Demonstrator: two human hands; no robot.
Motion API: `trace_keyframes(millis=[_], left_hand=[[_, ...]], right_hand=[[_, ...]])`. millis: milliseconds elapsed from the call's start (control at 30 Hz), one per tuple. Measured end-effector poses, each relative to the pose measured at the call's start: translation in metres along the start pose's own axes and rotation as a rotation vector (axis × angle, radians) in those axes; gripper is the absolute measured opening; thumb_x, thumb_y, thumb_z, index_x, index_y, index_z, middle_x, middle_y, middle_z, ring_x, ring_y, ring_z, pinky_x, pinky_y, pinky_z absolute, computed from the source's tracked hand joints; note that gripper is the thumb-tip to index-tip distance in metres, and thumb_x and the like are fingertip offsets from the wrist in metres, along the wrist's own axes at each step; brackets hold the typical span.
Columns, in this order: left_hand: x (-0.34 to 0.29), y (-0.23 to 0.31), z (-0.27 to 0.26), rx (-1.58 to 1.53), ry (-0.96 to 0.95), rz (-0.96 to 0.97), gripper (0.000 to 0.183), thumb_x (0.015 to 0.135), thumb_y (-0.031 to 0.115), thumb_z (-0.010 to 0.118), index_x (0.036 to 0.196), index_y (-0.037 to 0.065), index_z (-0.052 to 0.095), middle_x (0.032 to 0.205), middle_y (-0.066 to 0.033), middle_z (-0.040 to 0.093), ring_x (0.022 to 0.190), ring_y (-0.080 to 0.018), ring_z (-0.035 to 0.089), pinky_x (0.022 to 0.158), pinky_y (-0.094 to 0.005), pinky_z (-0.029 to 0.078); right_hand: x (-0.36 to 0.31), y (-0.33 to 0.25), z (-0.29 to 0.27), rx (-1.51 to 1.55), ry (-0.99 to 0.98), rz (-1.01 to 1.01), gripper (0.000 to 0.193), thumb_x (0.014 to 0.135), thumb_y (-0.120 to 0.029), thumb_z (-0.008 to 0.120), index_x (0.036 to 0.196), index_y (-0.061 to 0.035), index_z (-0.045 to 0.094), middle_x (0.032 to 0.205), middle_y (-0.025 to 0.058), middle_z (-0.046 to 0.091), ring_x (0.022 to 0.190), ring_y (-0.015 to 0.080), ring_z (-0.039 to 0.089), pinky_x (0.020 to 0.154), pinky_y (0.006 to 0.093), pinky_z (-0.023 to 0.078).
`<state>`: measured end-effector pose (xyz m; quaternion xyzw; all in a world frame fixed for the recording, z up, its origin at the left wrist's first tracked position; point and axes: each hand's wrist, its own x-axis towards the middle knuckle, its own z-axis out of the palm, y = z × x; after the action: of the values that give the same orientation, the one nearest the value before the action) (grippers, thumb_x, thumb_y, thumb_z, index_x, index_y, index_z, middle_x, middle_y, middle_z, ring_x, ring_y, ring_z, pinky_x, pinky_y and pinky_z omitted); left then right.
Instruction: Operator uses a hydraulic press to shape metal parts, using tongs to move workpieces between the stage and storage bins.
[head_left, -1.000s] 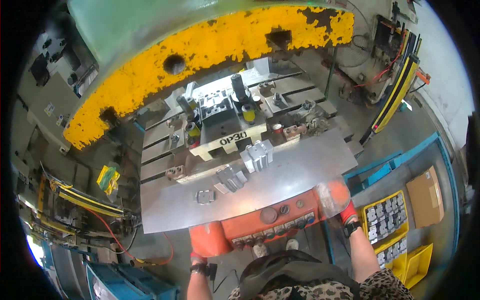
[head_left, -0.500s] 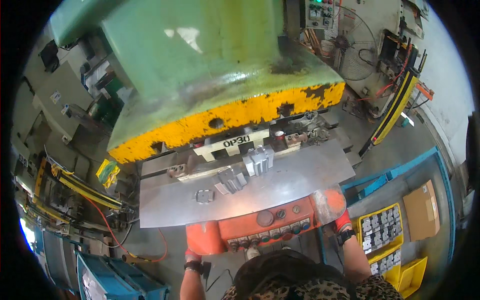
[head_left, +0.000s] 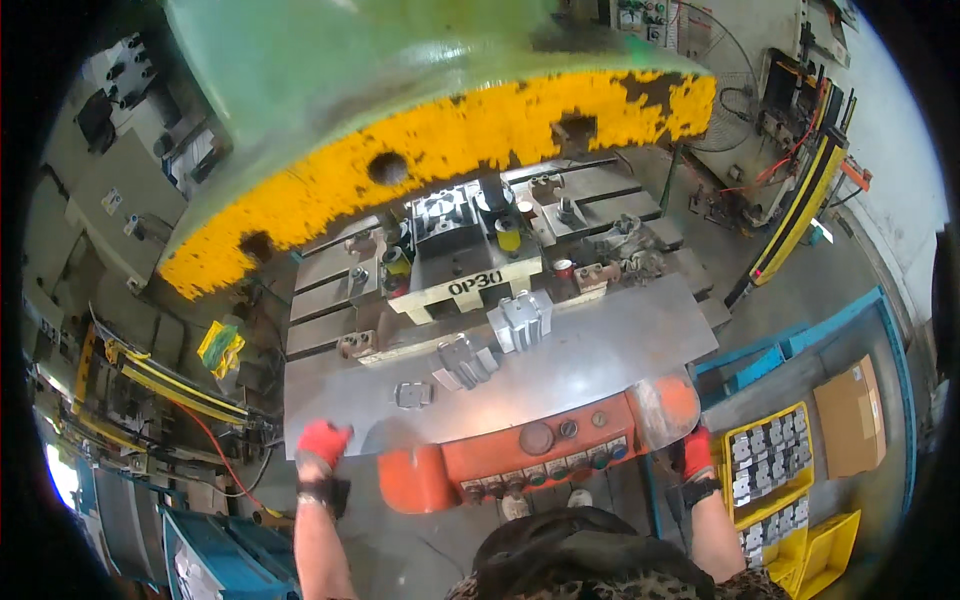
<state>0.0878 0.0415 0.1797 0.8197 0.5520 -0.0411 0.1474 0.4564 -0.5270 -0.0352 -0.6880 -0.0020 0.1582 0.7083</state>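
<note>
One gloved left hand (head_left: 323, 442) has quit the orange console (head_left: 500, 452) for the frame's lower left, grip unreadable, the yellow-faced ram (head_left: 450, 130) now raised.

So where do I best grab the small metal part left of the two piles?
Probably by its outer edges, from above and the left: the metal part lies flat, a pile stands close on its right, and the left hand is nearer.

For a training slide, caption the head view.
Red-gloved left hand by the edge of the metal plate, right hand beside the orange control panel, yellow-fronted press ram beyond.
</note>
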Motion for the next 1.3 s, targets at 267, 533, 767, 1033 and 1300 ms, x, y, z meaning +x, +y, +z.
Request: trace_keyframes(millis=[267,533,767,1033,1300], left_hand=[[0.106,0.274,-0.093,-0.131,0.363,0.524,0.066,0.082,0.060,0.068,0.110,-0.001,0.066,0.104,-0.0253,0.069,0.101,-0.0425,0.065,0.087,-0.0497,0.051],[0.193,0.413,-0.074,0.092,0.394,0.410,0.064,0.079,0.065,0.063,0.104,0.008,0.076,0.110,-0.0164,0.072,0.105,-0.0338,0.068,0.089,-0.0412,0.053],[0.198,0.416,-0.078,0.077,0.342,0.444,0.055,0.077,0.056,0.065,0.098,0.006,0.076,0.108,-0.0187,0.072,0.103,-0.0337,0.069,0.085,-0.0422,0.054],[0.187,0.361,-0.121,-0.022,0.341,0.432,0.069,0.078,0.064,0.066,0.104,0.001,0.073,0.107,-0.0255,0.070,0.103,-0.0402,0.067,0.089,-0.0452,0.052],[0.167,0.400,-0.097,0.051,0.330,0.427,0.073,0.081,0.069,0.061,0.113,0.004,0.072,0.118,-0.0209,0.069,0.113,-0.0381,0.065,0.095,-0.0461,0.050]], right_hand=[[-0.080,-0.055,0.005,-0.068,0.264,0.100,0.032,0.091,-0.013,0.066,0.120,-0.0012,0.059,0.100,0.0050,0.064,0.087,0.0178,0.059,0.081,0.0346,0.048],[-0.144,0.003,-0.024,-0.275,0.595,0.077,0.046,0.088,-0.013,0.069,0.130,-0.0049,0.051,0.077,-0.0001,0.053,0.049,0.0108,0.047,0.041,0.0283,0.039],[-0.142,-0.169,0.089,-0.541,0.019,-0.003,0.045,0.085,-0.015,0.071,0.125,-0.0010,0.058,0.088,0.0146,0.068,0.078,0.0308,0.064,0.071,0.0398,0.051],[-0.062,-0.236,0.202,-0.746,-0.300,-0.561,0.049,0.085,-0.026,0.070,0.126,-0.0033,0.058,0.089,0.0188,0.068,0.086,0.0384,0.065,0.075,0.0462,0.051],[-0.050,-0.217,0.205,-0.757,-0.351,-0.557,0.045,0.085,-0.026,0.070,0.121,-0.0011,0.059,0.081,0.0156,0.066,0.076,0.0375,0.064,0.069,0.0471,0.051]])
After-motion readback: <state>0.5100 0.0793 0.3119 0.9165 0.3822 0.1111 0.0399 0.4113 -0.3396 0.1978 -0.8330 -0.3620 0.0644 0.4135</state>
